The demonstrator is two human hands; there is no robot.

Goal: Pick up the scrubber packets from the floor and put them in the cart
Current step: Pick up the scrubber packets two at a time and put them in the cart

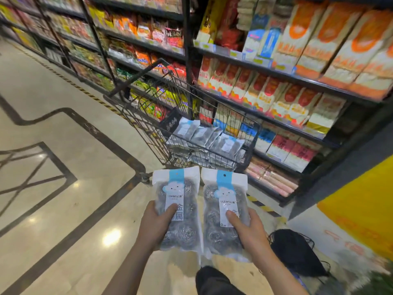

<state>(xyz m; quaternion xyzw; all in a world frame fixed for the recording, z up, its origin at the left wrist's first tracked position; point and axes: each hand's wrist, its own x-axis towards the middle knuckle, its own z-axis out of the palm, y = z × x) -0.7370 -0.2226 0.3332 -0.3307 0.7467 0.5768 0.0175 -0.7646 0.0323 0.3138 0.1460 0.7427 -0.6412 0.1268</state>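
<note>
The tall dark metal store shelving (276,73), stacked with orange-and-white boxes and bright snack bags, fills the view from ten o'clock round to three o'clock. The glossy cream tiled floor (63,188), inlaid with dark bands, spreads from seven to ten o'clock.

The black wire shopping cart (191,124) stands at twelve o'clock, parked close against the shelving, probably so the aisle stays passable and the basket is within an arm's reach. Its basket already holds a loose pile of grey scrubber packets (204,137), lying flat and overlapping, which suggests the job is well along.

A black mesh bag (297,252) lies on the floor at four o'clock, near the person's right forearm.

The two packets in hand are off the floor and short of the cart's near rim, held side by side at six o'clock, labels up.

The left clear-and-white packet of steel-wool scrubbers with a blue cloud label (178,209) sits in the left hand (155,222); its grip is clamped on the packet, thumb across the front, the other fingers hidden behind it.

The right matching packet (225,213) is held the same way by the right hand (248,226), thumb pressed on the label. Holding each by its lower half leaves the tops free to go over the rim first.
</note>
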